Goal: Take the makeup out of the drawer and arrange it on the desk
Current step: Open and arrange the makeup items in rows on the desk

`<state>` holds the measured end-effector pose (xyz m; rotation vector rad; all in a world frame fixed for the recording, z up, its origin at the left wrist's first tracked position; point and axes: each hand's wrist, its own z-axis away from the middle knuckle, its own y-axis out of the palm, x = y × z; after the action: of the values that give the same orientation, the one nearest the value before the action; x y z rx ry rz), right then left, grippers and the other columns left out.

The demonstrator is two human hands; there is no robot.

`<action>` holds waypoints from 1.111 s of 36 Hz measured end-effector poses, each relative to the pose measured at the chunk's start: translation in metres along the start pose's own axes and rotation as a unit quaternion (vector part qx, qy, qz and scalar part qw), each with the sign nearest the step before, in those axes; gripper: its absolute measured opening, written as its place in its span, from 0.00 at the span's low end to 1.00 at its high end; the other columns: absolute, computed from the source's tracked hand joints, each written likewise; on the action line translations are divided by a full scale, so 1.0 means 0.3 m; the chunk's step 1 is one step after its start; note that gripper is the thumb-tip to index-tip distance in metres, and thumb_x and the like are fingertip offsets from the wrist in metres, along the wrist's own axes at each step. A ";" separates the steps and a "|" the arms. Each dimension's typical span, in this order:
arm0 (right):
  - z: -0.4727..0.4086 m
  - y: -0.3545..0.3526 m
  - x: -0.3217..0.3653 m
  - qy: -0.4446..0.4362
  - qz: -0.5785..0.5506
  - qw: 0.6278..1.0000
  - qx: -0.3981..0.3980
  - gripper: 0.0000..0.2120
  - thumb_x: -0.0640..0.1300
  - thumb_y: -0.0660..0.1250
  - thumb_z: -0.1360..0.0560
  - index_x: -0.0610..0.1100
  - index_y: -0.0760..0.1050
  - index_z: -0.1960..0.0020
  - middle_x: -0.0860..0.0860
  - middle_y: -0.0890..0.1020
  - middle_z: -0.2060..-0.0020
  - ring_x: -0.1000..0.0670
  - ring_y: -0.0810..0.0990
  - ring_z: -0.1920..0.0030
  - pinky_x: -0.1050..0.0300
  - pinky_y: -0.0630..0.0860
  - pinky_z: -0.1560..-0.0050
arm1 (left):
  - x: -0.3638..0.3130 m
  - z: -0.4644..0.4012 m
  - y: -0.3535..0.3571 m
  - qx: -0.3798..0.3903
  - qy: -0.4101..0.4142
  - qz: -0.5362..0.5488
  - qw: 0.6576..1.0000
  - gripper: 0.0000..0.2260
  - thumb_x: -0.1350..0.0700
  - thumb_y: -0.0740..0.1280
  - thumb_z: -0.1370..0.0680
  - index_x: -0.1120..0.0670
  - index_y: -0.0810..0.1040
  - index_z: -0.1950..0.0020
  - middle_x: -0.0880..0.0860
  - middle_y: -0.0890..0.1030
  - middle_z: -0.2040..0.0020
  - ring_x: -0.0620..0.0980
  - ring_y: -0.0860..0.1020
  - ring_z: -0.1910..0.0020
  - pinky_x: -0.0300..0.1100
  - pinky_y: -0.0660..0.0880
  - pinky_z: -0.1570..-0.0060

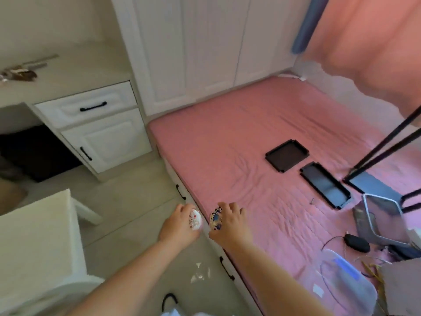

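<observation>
Your left hand has its grip curled round a white round compact with a small red-and-pink pattern on its lid; your right hand grips a dark blue compact edged in gold with a diamond pattern. You hold one in each hand, probably to carry both in one trip. Both hang over the floor, at the edge of the pink bed. The surface lies well apart to the upper left, above a closed white drawer, and already carries a few small blurred items.
</observation>
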<state>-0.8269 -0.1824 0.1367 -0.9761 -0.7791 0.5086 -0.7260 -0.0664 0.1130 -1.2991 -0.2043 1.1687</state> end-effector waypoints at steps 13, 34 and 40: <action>-0.280 0.128 0.598 -0.106 0.016 0.994 0.000 0.35 0.51 0.68 0.34 0.51 0.61 0.30 0.51 0.67 0.37 0.45 0.62 0.37 0.56 0.69 0.43 | 0.495 -0.092 -0.377 -0.076 -0.063 0.001 0.995 0.26 0.49 0.70 0.30 0.48 0.67 0.33 0.51 0.69 0.38 0.54 0.76 0.45 0.42 0.73 0.50; -1.147 0.028 1.279 -0.267 0.093 0.954 0.100 0.32 0.51 0.68 0.32 0.51 0.60 0.32 0.50 0.66 0.37 0.45 0.63 0.36 0.57 0.70 0.44 | 0.932 -0.686 -0.887 -0.175 -0.225 0.099 0.953 0.25 0.52 0.69 0.28 0.44 0.67 0.33 0.50 0.68 0.38 0.51 0.76 0.46 0.40 0.74 0.50; -1.333 0.006 1.469 -0.295 0.104 0.941 0.127 0.32 0.50 0.68 0.31 0.51 0.60 0.31 0.49 0.66 0.37 0.44 0.64 0.37 0.56 0.69 0.42 | 1.041 -0.802 -1.010 -0.206 -0.264 0.129 0.933 0.26 0.52 0.69 0.28 0.44 0.66 0.32 0.51 0.68 0.39 0.52 0.76 0.47 0.38 0.71 0.52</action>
<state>-0.2393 -0.0903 0.1570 -0.6654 -1.1148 1.0908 -0.2479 0.0687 0.1334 -1.3706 -0.7234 1.7597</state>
